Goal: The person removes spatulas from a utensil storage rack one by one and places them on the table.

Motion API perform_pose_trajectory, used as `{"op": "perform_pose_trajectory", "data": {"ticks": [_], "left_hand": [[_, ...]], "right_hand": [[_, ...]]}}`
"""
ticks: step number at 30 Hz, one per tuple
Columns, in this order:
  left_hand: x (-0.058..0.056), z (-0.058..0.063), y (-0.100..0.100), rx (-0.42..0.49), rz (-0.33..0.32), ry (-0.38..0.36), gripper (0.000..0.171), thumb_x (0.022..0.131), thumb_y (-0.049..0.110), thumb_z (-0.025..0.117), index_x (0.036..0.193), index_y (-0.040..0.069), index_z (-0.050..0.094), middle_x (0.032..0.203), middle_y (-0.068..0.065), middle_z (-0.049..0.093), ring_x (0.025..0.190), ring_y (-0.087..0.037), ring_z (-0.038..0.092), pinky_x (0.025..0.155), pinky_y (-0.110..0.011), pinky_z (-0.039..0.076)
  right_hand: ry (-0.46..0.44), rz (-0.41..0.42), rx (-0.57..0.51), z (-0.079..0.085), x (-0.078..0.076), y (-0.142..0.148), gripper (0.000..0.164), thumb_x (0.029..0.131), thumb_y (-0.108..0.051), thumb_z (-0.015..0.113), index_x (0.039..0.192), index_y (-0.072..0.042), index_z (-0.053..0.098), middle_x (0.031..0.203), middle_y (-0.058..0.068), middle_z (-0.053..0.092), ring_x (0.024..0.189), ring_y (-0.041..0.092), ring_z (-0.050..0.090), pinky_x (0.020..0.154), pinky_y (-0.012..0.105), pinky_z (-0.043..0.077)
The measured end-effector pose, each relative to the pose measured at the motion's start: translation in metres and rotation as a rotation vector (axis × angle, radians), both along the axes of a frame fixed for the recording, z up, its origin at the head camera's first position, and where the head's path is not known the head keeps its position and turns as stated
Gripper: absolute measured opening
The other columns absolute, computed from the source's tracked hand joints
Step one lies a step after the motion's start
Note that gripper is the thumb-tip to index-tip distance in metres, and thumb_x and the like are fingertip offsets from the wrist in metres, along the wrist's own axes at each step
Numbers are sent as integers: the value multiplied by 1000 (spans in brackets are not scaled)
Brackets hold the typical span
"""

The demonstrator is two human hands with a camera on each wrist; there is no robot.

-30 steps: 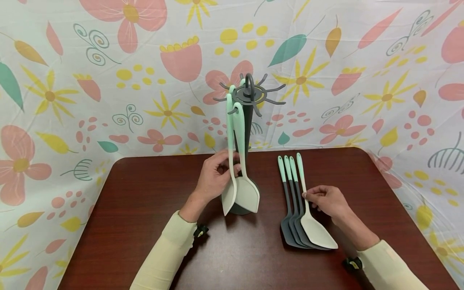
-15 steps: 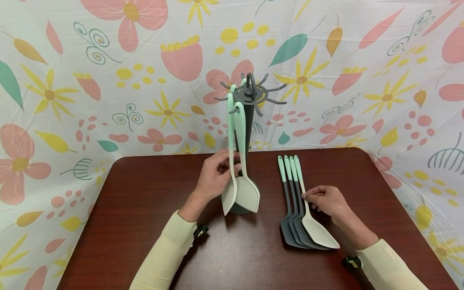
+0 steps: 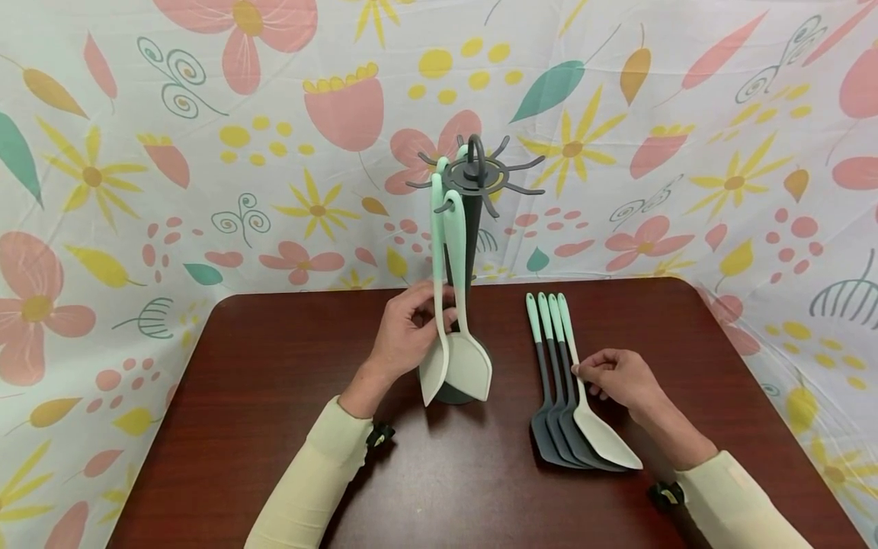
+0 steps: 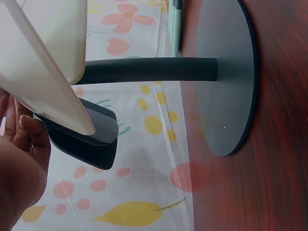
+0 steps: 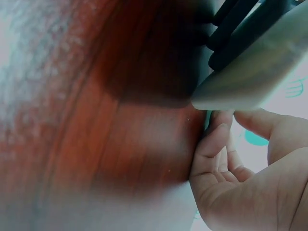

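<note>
My left hand (image 3: 409, 333) grips the post of a dark grey utensil stand (image 3: 472, 229), its fingers partly hidden behind the hanging tools. Two cream turners with mint handles, the front turner (image 3: 468, 367) and the side turner (image 3: 434, 370), hang from its hooks. A dark utensil head (image 4: 91, 130) also hangs there in the left wrist view, near the curled fingers (image 4: 33, 127). On the table, my right hand (image 3: 620, 379) pinches the shaft of a cream turner (image 3: 604, 435) between thumb and fingers. This turner lies at the right end of a row, overlapping several dark grey turners (image 3: 549, 438).
The stand's round base (image 4: 226, 106) sits on the dark brown wooden table (image 3: 288, 457). Bare hooks (image 3: 524, 191) stick out on the stand's right side. A floral cloth (image 3: 240, 191) hangs close behind the table's back edge.
The right hand has shifted the cream turner slightly, its handle end coming left and down in line with the others while its head slid right. The left hand stays on the stand.
</note>
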State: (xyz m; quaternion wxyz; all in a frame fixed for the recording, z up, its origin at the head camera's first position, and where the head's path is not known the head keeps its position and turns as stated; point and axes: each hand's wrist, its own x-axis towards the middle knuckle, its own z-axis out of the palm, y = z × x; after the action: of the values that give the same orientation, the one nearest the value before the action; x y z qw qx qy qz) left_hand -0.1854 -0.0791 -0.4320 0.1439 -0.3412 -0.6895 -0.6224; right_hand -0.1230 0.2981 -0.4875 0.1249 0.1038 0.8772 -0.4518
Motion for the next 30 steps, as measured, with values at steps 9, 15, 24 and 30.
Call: {"op": "perform_pose_trajectory", "data": {"ticks": [9,15,24,30], "left_hand": [[2,-1,0,-11,0,4,25,98,1,75,122,8,75,96,-6,67,69,-14,67,54,-30,48],[0,-1,0,1,5,10,26,98,-2,75,122,7,75,97,-7,67,69,-15,67,55,-30,49],[0,-1,0,-3,7,8,25,98,0,75,122,7,75,97,-7,67,69,-15,67,54,-30,48],[0,0,0,-8,12,6,24,99,1,75,121,8,75,95,-6,67,68,-14,66,54,-29,46]], "right_hand": [[-3,13,-11,-1,5,0,34,102,-31,75,109,2,72,94,10,73,78,24,67,66,37,59],[18,20,-28,0,3,1,30,103,-24,72,110,5,71,95,11,74,78,23,67,66,36,59],[18,8,-14,2,3,0,30,107,-23,66,112,6,68,98,15,73,80,24,69,70,36,60],[77,10,4,10,6,-2,31,108,-23,65,116,7,66,102,17,73,83,26,69,72,37,60]]}}
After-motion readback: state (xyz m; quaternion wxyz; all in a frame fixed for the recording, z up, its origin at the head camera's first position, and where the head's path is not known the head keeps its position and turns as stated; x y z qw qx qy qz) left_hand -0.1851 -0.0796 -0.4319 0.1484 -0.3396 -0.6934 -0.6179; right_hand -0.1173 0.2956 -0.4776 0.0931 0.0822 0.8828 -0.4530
